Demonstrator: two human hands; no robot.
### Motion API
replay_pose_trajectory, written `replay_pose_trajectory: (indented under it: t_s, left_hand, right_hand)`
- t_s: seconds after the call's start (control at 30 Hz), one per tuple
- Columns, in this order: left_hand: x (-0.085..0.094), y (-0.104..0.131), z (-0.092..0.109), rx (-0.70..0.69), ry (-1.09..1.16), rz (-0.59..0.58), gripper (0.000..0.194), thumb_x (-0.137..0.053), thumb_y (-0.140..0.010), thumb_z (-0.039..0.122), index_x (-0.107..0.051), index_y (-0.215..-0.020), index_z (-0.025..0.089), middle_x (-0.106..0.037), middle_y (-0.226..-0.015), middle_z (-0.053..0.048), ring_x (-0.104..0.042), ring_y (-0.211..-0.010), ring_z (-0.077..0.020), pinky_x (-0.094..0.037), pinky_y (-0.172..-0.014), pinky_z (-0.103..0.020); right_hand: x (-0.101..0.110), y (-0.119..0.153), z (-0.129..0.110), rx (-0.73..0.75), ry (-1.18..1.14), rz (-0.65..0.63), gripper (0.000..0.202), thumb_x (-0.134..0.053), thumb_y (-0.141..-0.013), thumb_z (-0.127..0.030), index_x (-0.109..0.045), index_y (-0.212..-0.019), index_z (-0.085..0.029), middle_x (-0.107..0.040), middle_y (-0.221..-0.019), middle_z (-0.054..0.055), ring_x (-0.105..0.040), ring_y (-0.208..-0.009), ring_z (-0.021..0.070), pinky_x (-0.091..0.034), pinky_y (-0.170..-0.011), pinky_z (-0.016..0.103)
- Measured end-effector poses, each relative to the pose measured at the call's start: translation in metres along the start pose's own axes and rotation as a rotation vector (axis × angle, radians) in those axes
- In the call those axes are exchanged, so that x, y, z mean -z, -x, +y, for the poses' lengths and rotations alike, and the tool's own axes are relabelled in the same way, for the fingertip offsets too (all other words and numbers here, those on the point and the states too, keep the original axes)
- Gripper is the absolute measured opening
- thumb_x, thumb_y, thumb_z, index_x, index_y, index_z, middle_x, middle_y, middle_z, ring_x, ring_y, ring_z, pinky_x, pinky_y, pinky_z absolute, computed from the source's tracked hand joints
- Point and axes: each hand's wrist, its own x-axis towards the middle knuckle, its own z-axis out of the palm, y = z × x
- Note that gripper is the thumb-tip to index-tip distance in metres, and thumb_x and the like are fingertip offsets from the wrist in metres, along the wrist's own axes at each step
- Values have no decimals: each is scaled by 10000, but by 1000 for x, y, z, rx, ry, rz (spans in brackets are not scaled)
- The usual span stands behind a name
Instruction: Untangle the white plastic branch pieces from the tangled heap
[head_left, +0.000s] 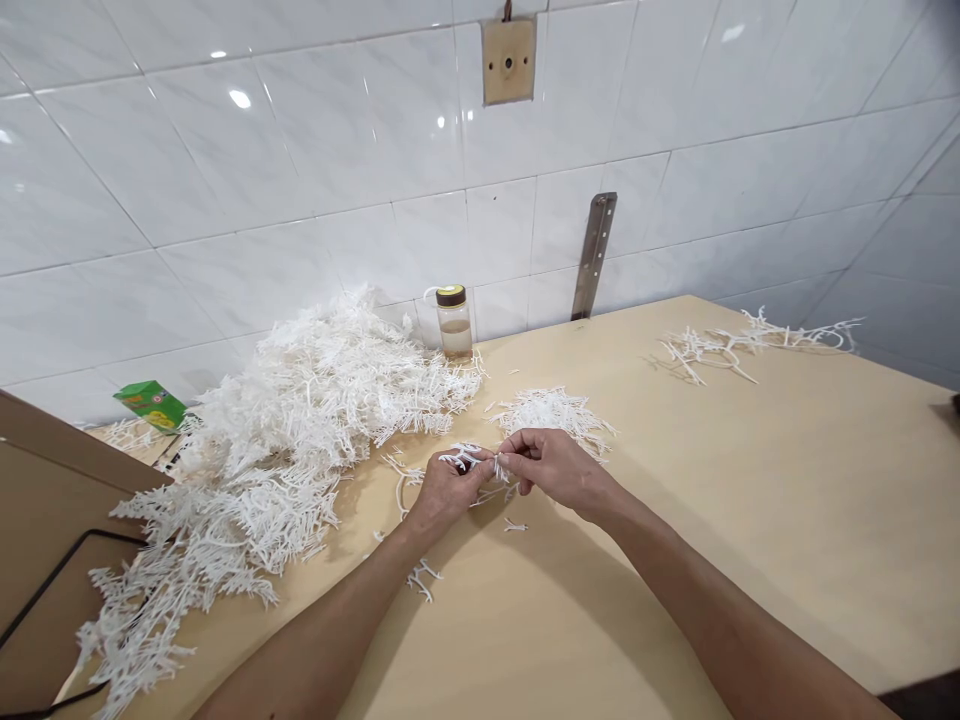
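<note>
My left hand (448, 490) is closed on a white branched plastic sprig (463, 456), whose forked tips stick out above the fingers. Close against it, my right hand (551, 465) pinches a small white tip at the sprig's end between thumb and fingers. Both hands meet over the table's middle. Just behind them lies a small pile of short white pieces (559, 412). Loose white bits, one a little forked piece (516, 525), are scattered under and in front of the hands. A big heap of white branched sprigs (322, 400) spreads to the left.
A jar of brownish liquid with a dark lid (454, 325) stands by the tiled wall. At far right lie bare white branches (739, 345). A green box (150, 403) and a brown cardboard box (60, 510) are on the left. A metal strip (595, 255) leans against the wall.
</note>
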Motion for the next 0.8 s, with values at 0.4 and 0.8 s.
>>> replay_pose_trajectory:
  t_s: [0.4, 0.8]
  left_hand:
    - [2, -1, 0, 26, -2, -12, 349, -693, -723, 465, -716, -764, 119, -473, -483, 45, -382, -467, -82, -298, -475, -222]
    - [2, -1, 0, -31, -127, -117, 283, -600, -755, 376, -690, -693, 116, -463, -543, 36, -357, -520, -79, -286, -511, -213]
  right_hand:
    - [1, -12, 18, -157, -200, -100, 241, -695, -748, -384, -626, -756, -153, -596, -662, 2, -616, -592, 127, -264, -459, 208]
    - [-4, -7, 17, -12, 106, 6, 131, -571, -796, -279, -638, -819, -168, -641, -690, 9, -650, -612, 145, -439, -528, 221]
